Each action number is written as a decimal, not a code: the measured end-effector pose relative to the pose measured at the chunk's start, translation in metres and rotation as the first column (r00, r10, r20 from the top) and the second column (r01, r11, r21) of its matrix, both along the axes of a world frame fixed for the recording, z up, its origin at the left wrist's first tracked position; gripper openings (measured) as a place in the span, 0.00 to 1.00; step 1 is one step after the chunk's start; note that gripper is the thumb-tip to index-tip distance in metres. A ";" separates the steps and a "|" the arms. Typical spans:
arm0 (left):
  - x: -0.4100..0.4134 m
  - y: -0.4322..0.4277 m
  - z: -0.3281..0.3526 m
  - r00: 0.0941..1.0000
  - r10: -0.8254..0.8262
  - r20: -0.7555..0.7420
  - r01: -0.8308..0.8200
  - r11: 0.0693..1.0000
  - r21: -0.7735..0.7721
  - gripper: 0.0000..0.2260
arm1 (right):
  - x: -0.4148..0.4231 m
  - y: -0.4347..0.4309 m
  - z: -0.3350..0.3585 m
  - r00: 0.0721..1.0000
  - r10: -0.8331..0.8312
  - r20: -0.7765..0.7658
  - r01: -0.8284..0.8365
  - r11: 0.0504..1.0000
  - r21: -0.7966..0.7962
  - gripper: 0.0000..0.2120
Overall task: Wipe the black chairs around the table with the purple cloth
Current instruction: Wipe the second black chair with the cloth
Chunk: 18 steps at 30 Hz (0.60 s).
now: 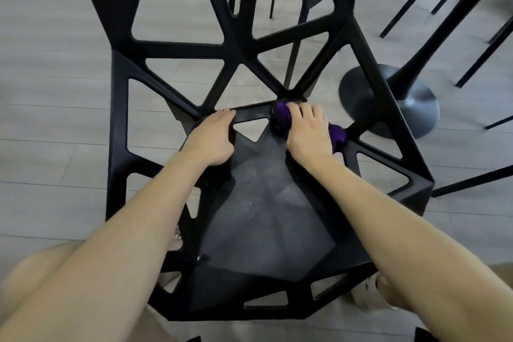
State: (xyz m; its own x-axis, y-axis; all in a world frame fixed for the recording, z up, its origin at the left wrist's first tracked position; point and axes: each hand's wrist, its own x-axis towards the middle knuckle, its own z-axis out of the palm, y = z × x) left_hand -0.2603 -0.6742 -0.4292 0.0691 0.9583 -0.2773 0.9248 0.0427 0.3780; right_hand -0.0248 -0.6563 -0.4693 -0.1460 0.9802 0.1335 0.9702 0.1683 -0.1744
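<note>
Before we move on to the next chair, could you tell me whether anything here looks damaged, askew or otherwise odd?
Nothing looks broken or askew. The one thing that stands out is the chair seat: it shows a pale, speckled film, like dust or wiping streaks. The right hand presses the purple cloth at the seat's back edge; the left hand grips the frame.

Chair (172,47): black, triangular cut-out lattice. Cloth (283,116): purple. Floor (50,69): pale grey planks. Table base (388,97), right of frame: dark grey.
</note>
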 end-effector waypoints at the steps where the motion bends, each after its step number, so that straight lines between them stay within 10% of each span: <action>1: -0.007 -0.011 0.003 0.999 0.031 -0.015 -0.030 0.998 0.052 0.36 | -0.027 0.001 -0.003 0.998 -0.047 -0.046 0.046 0.999 -0.008 0.29; 4: -0.030 -0.040 0.008 0.971 0.152 -0.185 -0.106 0.965 0.238 0.24 | -0.102 -0.042 -0.012 0.967 0.251 -0.038 -0.251 0.968 -0.006 0.30; 7: -0.041 -0.055 0.015 0.882 0.135 -0.452 -0.094 0.989 0.113 0.16 | -0.096 -0.040 -0.014 0.889 0.446 -0.104 -0.445 0.895 0.031 0.31; 14: -0.040 -0.062 0.024 0.838 0.008 -0.546 -0.019 1.000 -0.013 0.08 | -0.006 -0.006 -0.016 0.981 -0.123 -0.150 0.134 0.989 0.065 0.31; 18: -0.043 -0.063 0.027 0.843 -0.003 -0.538 -0.002 1.000 -0.009 0.08 | -0.106 -0.004 -0.017 0.961 0.142 -0.236 -0.148 0.989 -0.008 0.32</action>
State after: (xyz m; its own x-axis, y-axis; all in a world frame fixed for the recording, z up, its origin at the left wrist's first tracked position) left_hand -0.3036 -0.7367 -0.4020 -0.0930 0.9556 -0.2797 0.9828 0.0432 -0.1794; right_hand -0.1309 -0.6602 -0.4861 -0.2546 0.9543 0.1563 0.8673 0.2969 -0.3995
